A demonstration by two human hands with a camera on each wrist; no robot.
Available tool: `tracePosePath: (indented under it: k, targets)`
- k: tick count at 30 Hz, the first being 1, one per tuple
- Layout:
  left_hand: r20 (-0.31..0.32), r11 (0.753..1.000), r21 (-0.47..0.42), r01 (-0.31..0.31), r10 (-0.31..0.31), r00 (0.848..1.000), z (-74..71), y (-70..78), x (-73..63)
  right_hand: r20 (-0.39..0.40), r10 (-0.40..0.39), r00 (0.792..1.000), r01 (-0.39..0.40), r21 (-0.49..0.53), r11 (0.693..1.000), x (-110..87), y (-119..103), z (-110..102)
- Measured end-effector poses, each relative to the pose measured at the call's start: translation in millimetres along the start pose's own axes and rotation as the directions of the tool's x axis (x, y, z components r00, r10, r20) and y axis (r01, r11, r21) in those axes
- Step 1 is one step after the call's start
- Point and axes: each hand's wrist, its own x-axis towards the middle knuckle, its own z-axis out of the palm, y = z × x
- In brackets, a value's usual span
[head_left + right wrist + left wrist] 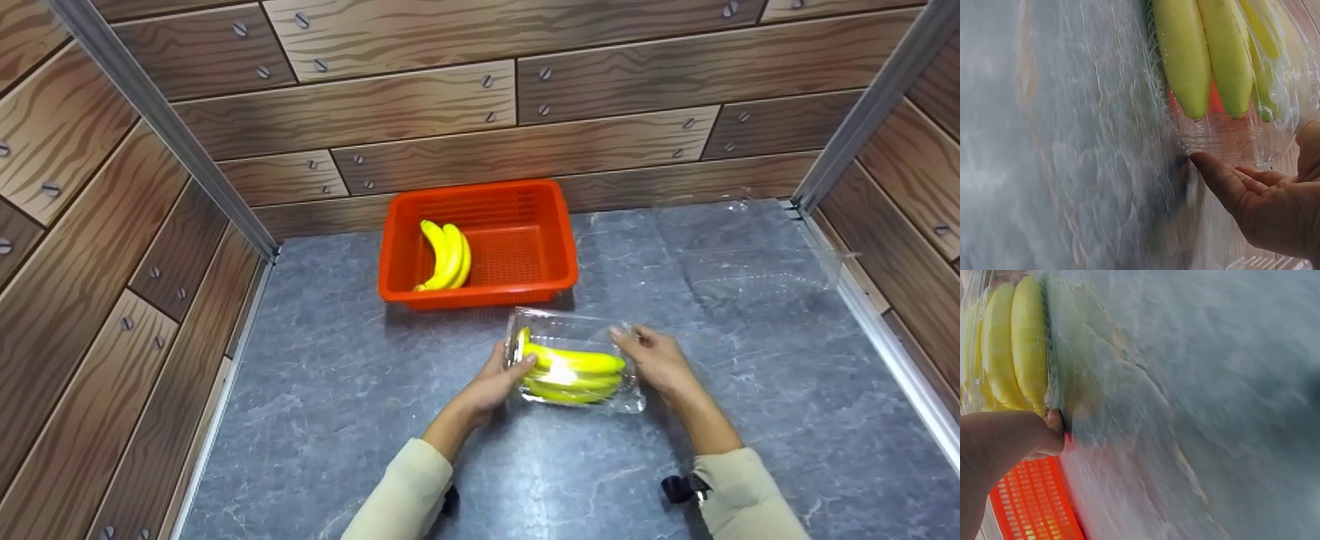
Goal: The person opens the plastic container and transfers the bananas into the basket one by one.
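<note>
A clear plastic clamshell box [577,328] with a bunch of bananas [576,361] inside is between my two hands, in front of the red basket. My left hand [491,380] grips its left end, thumb over the top edge; the fingers beneath are mostly hidden. My right hand [660,360] holds the right end at its far corner. In the right wrist view, the fingers [1221,177] touch the box's lower end edge and the thumb is by the lid side. The left wrist view shows the bananas [1028,337] through the plastic, beside my left hand [1010,439].
A red plastic basket [480,295] stands against the back wall, with another bunch of bananas [448,255] in its left part. At the back right lies an opened clear plastic box [757,281]. Wood-patterned walls [420,112] enclose the grey marbled table [322,360].
</note>
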Motion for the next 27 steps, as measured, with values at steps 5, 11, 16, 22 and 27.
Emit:
tracePosePath:
  k: [5,11,16,22,27]
  targets:
    - [-0.028,1.000,-0.014,-0.007,0.007,1.000,-7.2,-3.0,-5.4,-0.030,-0.028,0.999,0.028,-0.007,1.000,2.4,-3,12]
    - [-0.049,0.999,-0.039,0.004,-0.006,0.999,-14.2,-4.6,-14.0,-0.027,-0.045,0.999,0.046,0.012,0.999,4.5,-6,22]
    - [-0.059,0.999,-0.037,-0.003,0.001,0.998,-15.1,-5.9,-16.7,-0.033,-0.041,0.999,0.040,-0.009,0.999,4.1,-8,25]
    - [-0.100,1.000,-0.020,-0.010,0.008,0.995,-14.8,-6.9,-18.0,-0.039,-0.048,0.998,0.047,-0.040,0.998,0.0,-6,25]
    - [-0.106,1.000,-0.024,-0.019,0.017,0.994,-12.7,-7.2,-18.8,-0.013,-0.133,0.991,0.132,-0.038,0.990,-8.4,5,17]
